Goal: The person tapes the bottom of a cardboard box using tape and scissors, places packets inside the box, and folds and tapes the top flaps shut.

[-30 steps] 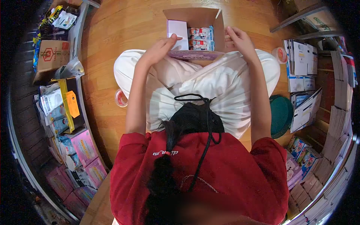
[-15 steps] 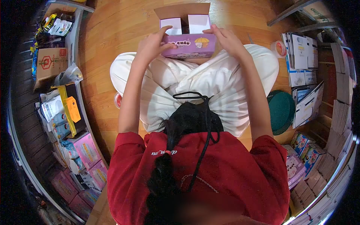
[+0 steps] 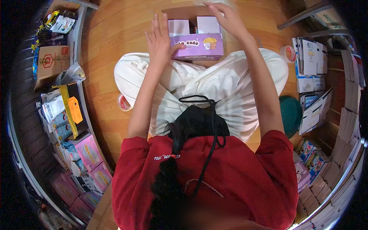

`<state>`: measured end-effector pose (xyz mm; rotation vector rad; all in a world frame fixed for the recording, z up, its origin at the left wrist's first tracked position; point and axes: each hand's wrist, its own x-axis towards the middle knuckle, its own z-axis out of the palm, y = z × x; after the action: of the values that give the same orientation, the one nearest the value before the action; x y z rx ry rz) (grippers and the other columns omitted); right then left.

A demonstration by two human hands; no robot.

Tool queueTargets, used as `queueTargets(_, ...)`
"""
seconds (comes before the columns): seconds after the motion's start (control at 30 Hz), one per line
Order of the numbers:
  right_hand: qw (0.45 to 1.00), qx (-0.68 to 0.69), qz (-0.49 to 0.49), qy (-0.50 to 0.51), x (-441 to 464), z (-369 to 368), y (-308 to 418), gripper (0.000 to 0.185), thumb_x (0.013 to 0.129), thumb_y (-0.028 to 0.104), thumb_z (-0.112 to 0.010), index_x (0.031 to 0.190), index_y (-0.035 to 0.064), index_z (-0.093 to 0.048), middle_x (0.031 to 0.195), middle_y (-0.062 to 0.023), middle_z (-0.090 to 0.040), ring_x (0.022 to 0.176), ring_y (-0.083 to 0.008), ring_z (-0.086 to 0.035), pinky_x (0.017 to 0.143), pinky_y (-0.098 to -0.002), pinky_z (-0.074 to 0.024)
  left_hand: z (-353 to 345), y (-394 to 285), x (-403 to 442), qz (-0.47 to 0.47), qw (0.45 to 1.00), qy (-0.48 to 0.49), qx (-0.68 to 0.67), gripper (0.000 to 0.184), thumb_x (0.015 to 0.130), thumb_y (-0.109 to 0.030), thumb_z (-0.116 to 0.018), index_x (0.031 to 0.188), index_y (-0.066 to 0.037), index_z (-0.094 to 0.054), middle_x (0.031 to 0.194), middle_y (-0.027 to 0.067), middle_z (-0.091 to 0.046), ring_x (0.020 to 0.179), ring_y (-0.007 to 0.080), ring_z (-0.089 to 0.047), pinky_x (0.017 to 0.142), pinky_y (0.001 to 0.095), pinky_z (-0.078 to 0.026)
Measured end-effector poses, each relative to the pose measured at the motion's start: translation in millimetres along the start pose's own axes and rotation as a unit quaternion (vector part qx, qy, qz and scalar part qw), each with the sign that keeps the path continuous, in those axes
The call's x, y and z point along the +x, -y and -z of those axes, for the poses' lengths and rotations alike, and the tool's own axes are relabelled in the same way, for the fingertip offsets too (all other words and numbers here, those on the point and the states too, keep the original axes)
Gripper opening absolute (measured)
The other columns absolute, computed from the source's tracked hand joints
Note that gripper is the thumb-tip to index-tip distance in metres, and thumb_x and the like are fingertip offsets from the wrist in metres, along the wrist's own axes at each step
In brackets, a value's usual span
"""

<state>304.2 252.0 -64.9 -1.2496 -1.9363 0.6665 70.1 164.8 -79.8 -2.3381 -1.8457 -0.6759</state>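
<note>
A purple box [image 3: 199, 45] with a yellow umbrella picture stands on the wooden floor in front of my crossed legs. Its two white side flaps [image 3: 208, 25] are folded inward, with a dark gap between them. The brown far flap [image 3: 184, 12] stands up. My left hand [image 3: 159, 40] lies against the box's left side, fingers spread, with the thumb on the purple front. At the top right corner of the far flap is my right hand [image 3: 224, 17], its fingers bent at the flap's edge; whether they grip it is hard to tell.
Tape rolls lie by my left knee [image 3: 124, 102] and right knee [image 3: 287, 54]. A green round object [image 3: 290, 116] is at the right. Shelves with pink boxes [image 3: 87, 152] stand left; stacked white packets [image 3: 311, 57] and cartons stand right.
The purple front and white side flaps have been folded from their earlier positions, covering most of the packets inside. My right hand has moved from the front right corner to the far flap.
</note>
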Motion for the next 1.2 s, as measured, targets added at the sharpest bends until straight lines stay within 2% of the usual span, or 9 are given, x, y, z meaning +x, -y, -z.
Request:
queueTargets(0.13,0.987,-0.01,-0.058,0.148,-19,-4,-13,0.035,0.083,0.037,-0.052,0.092,0.0075,-0.068,0.093,-0.0138,-0.065,0.084,-0.031,-0.061,0.076,-0.0351,-0.0471,-3,1,-1,-0.034,0.999,0.029,0.0,0.092,0.067,-0.042,-0.069,0.141,-0.016,-0.021,0.147,0.0089,-0.018,0.132,0.031,-0.025,0.098,0.0624,-0.024)
queueTargets(0.23,0.983,-0.068,-0.044,0.165,-24,-7,-11,0.034,0.082,0.037,-0.053,0.092,0.0078,-0.068,0.094,-0.0116,-0.065,0.084,-0.0298,-0.061,0.076,-0.0342,-0.0476,-14,13,-5,-0.08,0.985,0.151,0.018,0.069,0.074,-0.041,-0.06,0.136,-0.026,-0.034,0.143,-0.0043,-0.029,0.129,0.0208,-0.033,0.099,0.0597,-0.025)
queueTargets(0.33,0.982,-0.1,0.018,0.157,-28,-10,-9,0.034,0.082,0.037,-0.053,0.091,0.0084,-0.069,0.102,-0.0099,-0.064,0.087,-0.0279,-0.061,0.077,-0.0324,-0.0482,-15,13,-8,-0.054,0.988,0.144,-0.012,0.055,0.078,-0.04,-0.057,0.131,-0.029,-0.042,0.139,-0.0103,-0.036,0.126,0.0163,-0.037,0.1,0.0583,-0.024)
queueTargets(0.43,0.964,-0.209,0.062,0.155,-38,-19,4,0.037,0.085,0.037,-0.052,0.103,0.0077,-0.065,0.115,-0.0107,-0.058,0.097,-0.0271,-0.059,0.084,-0.0362,-0.0449,-14,12,-6,-0.049,0.986,0.161,-0.007,0.055,0.079,-0.038,-0.056,0.131,-0.028,-0.042,0.14,-0.0073,-0.035,0.126,0.0174,-0.037,0.1,0.0583,-0.024)
queueTargets(0.63,0.929,-0.34,0.082,0.116,-64,-47,6,0.051,0.081,0.042,-0.057,0.121,0.0116,-0.052,0.129,-0.0093,-0.048,0.116,-0.0278,-0.047,0.093,-0.0495,-0.0354,6,3,-32,-0.042,0.997,-0.001,-0.06,0.035,0.081,-0.023,-0.058,0.116,-0.017,-0.055,0.125,0.0011,-0.051,0.117,0.0181,-0.046,0.099,0.0533,-0.028)
queueTargets(0.83,0.94,-0.298,0.101,0.131,-59,-42,10,0.049,0.08,0.035,-0.061,0.118,0.0048,-0.055,0.128,-0.0152,-0.048,0.117,-0.0294,-0.047,0.092,-0.0421,-0.0372,78,61,-160,0.238,0.922,-0.256,-0.168,0.022,0.071,0.005,-0.054,0.09,-0.005,-0.061,0.093,0.0116,-0.059,0.083,0.0277,-0.056,0.083,0.0361,-0.041)
queueTargets(0.9,0.942,-0.294,0.095,0.132,-59,-42,12,0.049,0.079,0.034,-0.062,0.117,0.0029,-0.055,0.128,-0.016,-0.048,0.116,-0.0305,-0.047,0.093,-0.0407,-0.0381,85,95,-210,0.343,0.91,-0.195,-0.125,0.029,0.07,0.005,-0.055,0.097,-0.005,-0.059,0.099,0.0098,-0.059,0.088,0.026,-0.055,0.086,0.037,-0.039)
queueTargets(1.0,0.952,-0.264,0.092,0.123,-60,-43,13,0.049,0.079,0.032,-0.063,0.116,0.0011,-0.056,0.128,-0.017,-0.047,0.116,-0.0324,-0.047,0.094,-0.0399,-0.0388,84,128,-269,0.31,0.95,0.019,0.015,0.034,0.074,0.0,-0.056,0.107,-0.005,-0.054,0.109,0.007,-0.057,0.099,0.0246,-0.053,0.095,0.0422,-0.034)
queueTargets(1.2,0.965,-0.229,0.061,0.111,-66,-41,21,0.049,0.08,0.03,-0.063,0.117,-0.0005,-0.055,0.128,-0.0187,-0.046,0.116,-0.035,-0.046,0.096,-0.039,-0.0378,56,143,-316,0.256,0.946,0.119,0.16,0.036,0.077,-0.006,-0.057,0.113,-0.006,-0.052,0.115,0.0107,-0.054,0.112,0.0256,-0.049,0.103,0.053,-0.02)
